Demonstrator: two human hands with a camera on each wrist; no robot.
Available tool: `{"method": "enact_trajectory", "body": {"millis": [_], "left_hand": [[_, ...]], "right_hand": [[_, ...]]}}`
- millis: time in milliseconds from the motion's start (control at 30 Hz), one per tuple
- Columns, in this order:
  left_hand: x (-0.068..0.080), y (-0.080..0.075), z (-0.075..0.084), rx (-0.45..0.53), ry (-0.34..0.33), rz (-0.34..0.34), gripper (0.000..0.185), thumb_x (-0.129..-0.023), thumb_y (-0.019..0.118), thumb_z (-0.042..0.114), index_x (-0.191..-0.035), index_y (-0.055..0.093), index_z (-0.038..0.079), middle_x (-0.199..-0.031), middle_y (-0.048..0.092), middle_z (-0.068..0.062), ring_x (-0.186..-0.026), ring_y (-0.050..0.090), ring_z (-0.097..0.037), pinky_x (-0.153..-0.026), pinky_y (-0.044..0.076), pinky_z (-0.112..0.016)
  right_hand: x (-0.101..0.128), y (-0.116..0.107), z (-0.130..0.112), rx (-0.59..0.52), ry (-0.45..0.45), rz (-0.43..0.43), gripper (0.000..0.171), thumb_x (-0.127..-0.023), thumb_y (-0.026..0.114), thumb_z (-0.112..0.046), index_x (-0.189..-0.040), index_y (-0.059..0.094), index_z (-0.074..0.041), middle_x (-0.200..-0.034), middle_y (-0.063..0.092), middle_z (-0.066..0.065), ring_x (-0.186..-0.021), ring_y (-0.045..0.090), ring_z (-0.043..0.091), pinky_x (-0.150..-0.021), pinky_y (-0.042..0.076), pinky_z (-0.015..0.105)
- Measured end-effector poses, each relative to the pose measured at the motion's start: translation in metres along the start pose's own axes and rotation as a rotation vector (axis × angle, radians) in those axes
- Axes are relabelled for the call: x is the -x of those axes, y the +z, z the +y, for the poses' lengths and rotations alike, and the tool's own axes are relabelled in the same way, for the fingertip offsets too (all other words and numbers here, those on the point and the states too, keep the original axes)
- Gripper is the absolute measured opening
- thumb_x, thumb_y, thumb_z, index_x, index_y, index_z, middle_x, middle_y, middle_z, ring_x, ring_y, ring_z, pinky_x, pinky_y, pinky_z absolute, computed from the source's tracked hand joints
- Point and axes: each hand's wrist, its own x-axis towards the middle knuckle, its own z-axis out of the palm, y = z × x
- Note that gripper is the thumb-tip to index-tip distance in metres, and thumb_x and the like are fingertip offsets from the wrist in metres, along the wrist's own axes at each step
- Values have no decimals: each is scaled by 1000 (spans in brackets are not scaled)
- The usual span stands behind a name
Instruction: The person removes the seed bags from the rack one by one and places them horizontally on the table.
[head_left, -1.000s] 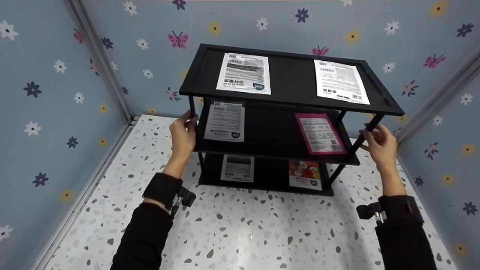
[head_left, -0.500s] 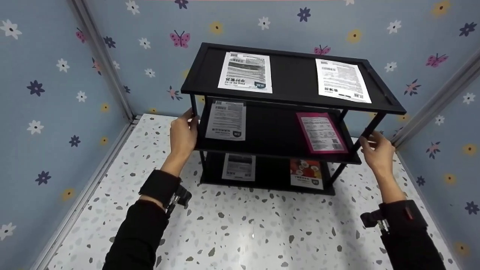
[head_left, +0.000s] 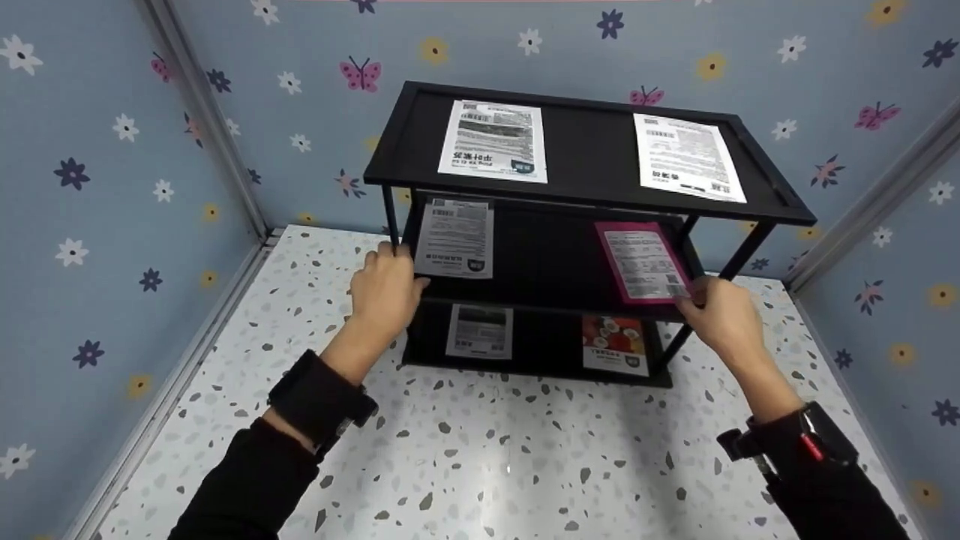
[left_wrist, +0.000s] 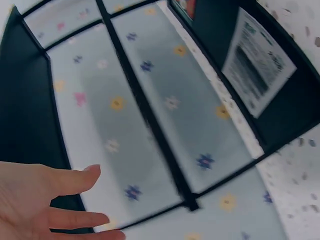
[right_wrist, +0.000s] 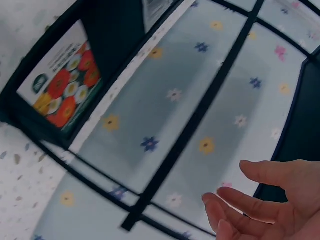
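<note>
A black three-tier rack [head_left: 585,150] stands on the speckled floor against the flowered wall. My left hand [head_left: 386,289] lies at the front left corner of the middle shelf [head_left: 547,262], just below a white printed sheet [head_left: 455,238]. My right hand [head_left: 716,311] is at the shelf's front right corner, its fingertips next to a pink-bordered sheet [head_left: 643,262]. In the wrist views the left hand [left_wrist: 45,205] and the right hand [right_wrist: 270,205] show straight, spread fingers holding nothing.
Two white sheets [head_left: 495,141] [head_left: 686,157] lie on the top shelf. The bottom shelf carries a white sheet [head_left: 480,331] and a flower-print sheet [head_left: 615,345]. Wallpapered walls [head_left: 112,187] close in on three sides. The speckled floor [head_left: 510,457] stretches in front of the rack.
Both hands have left the rack's front posts and moved inward and down to the front corners of the middle shelf. The rack has stayed in place.
</note>
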Motion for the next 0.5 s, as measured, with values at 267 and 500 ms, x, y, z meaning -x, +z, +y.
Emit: {"method": "enact_trajectory", "body": {"millis": [267, 500], "left_hand": [[8, -40, 37, 16, 133, -95, 48, -81, 65, 27, -113, 52, -6, -104, 55, -20, -92, 54, -34, -73, 48, -44], [3, -83, 61, 79, 160, -224, 58, -83, 61, 31, -126, 43, -4, -122, 49, -19, -105, 51, -30, -79, 48, -40]], "right_hand": [[1, -27, -53, -33, -127, -73, 27, -85, 58, -18, -98, 60, 5, -93, 61, 24, -81, 59, 34, -66, 47, 46], [0, -62, -100, -6, -235, -156, 27, -86, 57, -21, -100, 61, 1, -91, 63, 19, -78, 60, 30, -64, 48, 44]]}}
